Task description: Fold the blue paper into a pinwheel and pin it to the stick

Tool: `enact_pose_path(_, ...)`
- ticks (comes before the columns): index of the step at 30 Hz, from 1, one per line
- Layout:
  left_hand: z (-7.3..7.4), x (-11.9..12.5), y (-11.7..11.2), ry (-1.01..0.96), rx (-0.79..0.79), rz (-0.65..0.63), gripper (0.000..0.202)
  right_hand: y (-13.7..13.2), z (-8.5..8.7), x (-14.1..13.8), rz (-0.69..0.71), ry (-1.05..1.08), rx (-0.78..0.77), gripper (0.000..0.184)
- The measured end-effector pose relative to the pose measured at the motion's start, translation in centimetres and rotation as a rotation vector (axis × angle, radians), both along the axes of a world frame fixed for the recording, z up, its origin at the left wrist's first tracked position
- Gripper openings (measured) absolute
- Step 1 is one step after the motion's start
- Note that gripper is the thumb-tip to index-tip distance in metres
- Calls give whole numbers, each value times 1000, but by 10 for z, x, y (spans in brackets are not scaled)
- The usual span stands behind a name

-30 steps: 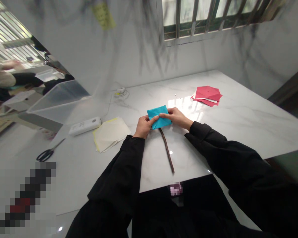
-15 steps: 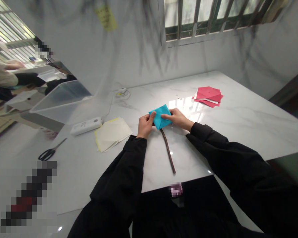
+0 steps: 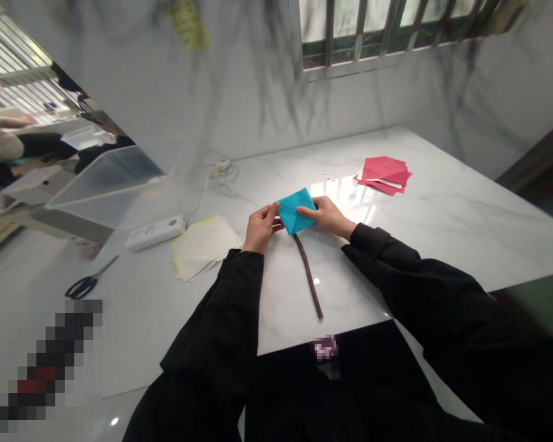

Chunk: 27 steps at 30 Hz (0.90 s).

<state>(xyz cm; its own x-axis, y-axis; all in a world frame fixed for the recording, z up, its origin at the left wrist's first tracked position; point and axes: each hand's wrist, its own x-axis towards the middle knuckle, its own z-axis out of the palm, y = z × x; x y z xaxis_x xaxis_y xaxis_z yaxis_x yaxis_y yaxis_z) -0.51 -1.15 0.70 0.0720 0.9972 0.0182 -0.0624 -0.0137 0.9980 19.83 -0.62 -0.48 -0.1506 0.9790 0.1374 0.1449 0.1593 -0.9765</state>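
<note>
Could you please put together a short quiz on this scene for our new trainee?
1. The left hand and the right hand both grip which thing?
A) a cup
B) the folded blue paper
C) a phone

2. True or false: the red papers lie on the table, farther from the person than the right hand.

3. Short answer: which tool lies on the table to the person's left of the cream sheets?

Key
1. B
2. True
3. The scissors
</note>
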Motion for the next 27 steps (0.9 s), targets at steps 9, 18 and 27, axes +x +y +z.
enact_pose_path(9,-1,3,-5,198,19,-178,68,7,-1,5,-114,180,13,47)
enact_pose_path(18,2,3,-6,244,130,-194,68,4,2,3,-145,223,-24,54)
enact_pose_path(27,-3,-2,-5,393,238,-175,67,3,2,0,-153,273,-28,61)
